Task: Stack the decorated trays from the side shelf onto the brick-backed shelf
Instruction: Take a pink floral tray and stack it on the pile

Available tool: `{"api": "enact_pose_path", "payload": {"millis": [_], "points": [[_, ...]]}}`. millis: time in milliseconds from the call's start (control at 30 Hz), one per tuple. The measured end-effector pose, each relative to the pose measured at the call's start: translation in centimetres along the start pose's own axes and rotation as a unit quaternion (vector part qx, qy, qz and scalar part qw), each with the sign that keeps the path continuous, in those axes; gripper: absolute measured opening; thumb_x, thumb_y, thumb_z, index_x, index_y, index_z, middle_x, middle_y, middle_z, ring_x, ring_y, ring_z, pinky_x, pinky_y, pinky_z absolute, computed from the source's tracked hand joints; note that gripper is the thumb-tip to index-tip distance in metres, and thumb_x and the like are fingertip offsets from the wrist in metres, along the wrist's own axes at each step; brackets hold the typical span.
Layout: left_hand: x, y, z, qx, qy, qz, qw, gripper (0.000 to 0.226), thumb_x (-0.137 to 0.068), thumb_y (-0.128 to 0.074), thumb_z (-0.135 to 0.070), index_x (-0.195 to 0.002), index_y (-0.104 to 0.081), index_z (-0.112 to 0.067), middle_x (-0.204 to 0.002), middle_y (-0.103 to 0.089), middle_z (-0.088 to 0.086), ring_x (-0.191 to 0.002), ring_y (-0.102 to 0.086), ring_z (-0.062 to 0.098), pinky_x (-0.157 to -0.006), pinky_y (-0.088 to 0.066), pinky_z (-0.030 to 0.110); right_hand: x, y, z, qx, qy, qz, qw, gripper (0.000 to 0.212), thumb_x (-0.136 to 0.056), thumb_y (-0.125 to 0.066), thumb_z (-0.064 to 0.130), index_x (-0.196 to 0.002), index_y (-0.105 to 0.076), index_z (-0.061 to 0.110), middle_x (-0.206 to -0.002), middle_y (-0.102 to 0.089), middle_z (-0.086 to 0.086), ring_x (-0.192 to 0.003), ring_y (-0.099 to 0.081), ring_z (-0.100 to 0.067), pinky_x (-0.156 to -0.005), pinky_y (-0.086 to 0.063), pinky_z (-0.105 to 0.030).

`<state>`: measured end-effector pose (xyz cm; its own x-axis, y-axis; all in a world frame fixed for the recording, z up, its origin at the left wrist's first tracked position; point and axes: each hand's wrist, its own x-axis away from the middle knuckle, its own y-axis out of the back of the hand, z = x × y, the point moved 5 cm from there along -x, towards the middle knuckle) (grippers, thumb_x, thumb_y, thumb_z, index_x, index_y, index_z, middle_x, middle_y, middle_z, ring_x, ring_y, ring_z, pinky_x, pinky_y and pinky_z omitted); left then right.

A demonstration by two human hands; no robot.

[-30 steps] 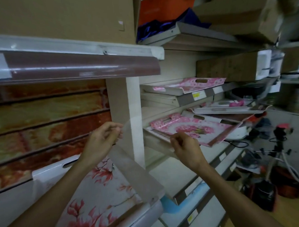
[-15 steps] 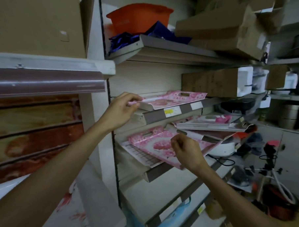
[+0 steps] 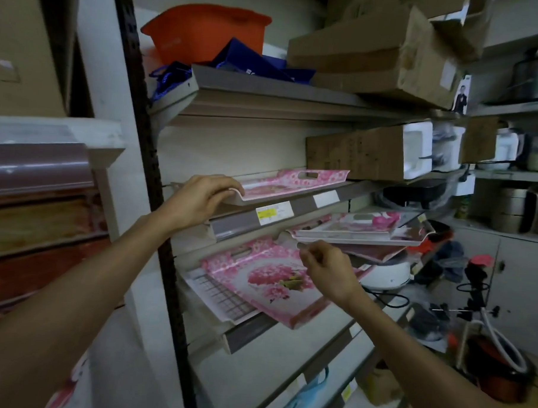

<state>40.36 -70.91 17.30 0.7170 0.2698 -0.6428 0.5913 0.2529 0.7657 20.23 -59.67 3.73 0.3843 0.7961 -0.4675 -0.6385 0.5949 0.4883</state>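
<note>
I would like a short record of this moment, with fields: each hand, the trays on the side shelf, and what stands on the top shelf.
left hand: left hand grips the near corner of the upper pink tray
right hand: right hand pinches the near edge of the middle tray; whether it really holds it is unclear
lower shelf: large floral tray lies tilted on a grid-patterned tray
top shelf: orange tub, blue bags, cardboard box
task state: no tray lifted off yet
</note>
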Motion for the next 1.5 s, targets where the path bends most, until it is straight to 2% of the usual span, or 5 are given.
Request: {"api": "enact_pose_path", "payload": {"millis": [600, 967, 1167, 1400, 1500], "points": [[-4.0, 2.1, -9.1, -0.004, -0.058, -0.044, 0.997, 0.02, -0.099, -0.052, -0.01, -0.109, -0.069, -0.011, -0.108, -0.07, -0.002, -0.098, -0.06, 0.006, -0.087, -0.042, 0.015, -16.5, 5.1, -1.1, -0.568, -0.239, 0.012, 0.788, 0.039, -0.102, -0.04, 0.031, -0.133, -0.04, 0.007, -0.127, -0.051, -0.028, -0.097, -0.059, -0.045, -0.061, -0.055, -0.059], [-1.8, 1.4, -12.1, -0.01, -0.047, -0.02, 0.999, 0.022, -0.099, -0.051, -0.018, -0.112, -0.067, -0.021, -0.107, -0.066, -0.011, -0.1, -0.061, 0.008, -0.085, -0.052, 0.039, -14.9, 6.8, -0.5, -0.534, -0.226, -0.038, 0.814, 0.023, -0.093, -0.041, -0.01, -0.114, -0.045, 0.0, -0.101, -0.058, -0.026, -0.081, -0.06, -0.038, -0.038, -0.054, -0.048], [1.4, -1.4, -15.8, -0.041, -0.095, -0.01, 0.995, 0.022, -0.096, -0.056, -0.024, -0.112, -0.07, -0.023, -0.107, -0.071, -0.012, -0.101, -0.064, 0.01, -0.088, -0.046, 0.038, -11.9, 8.8, -2.0, -0.551, -0.23, -0.094, 0.796, 0.043, -0.097, -0.028, -0.006, -0.133, -0.048, 0.004, -0.128, -0.061, -0.02, -0.112, -0.062, -0.039, -0.094, -0.05, -0.055], [5.5, -5.6, -20.0, -0.088, -0.186, 0.009, 0.979, 0.023, -0.098, -0.053, -0.03, -0.113, -0.071, -0.025, -0.109, -0.071, -0.012, -0.1, -0.065, 0.013, -0.084, -0.048, 0.039, -6.8, 11.3, -4.8, -0.475, -0.252, -0.167, 0.826, 0.019, -0.096, -0.041, 0.005, -0.085, -0.057, 0.009, -0.085, -0.064, -0.006, -0.07, -0.063, -0.018, -0.058, -0.059, -0.026], [6.7, -7.5, -21.4, -0.091, -0.22, 0.01, 0.971, 0.022, -0.099, -0.054, -0.03, -0.111, -0.071, -0.024, -0.107, -0.071, -0.013, -0.093, -0.064, 0.014, -0.079, -0.049, 0.037, -4.9, 11.5, -6.3, -0.468, -0.254, -0.152, 0.833, 0.026, -0.096, -0.045, 0.014, -0.115, -0.057, 0.002, -0.125, -0.063, -0.019, -0.113, -0.062, -0.035, -0.096, -0.051, -0.053]]}}
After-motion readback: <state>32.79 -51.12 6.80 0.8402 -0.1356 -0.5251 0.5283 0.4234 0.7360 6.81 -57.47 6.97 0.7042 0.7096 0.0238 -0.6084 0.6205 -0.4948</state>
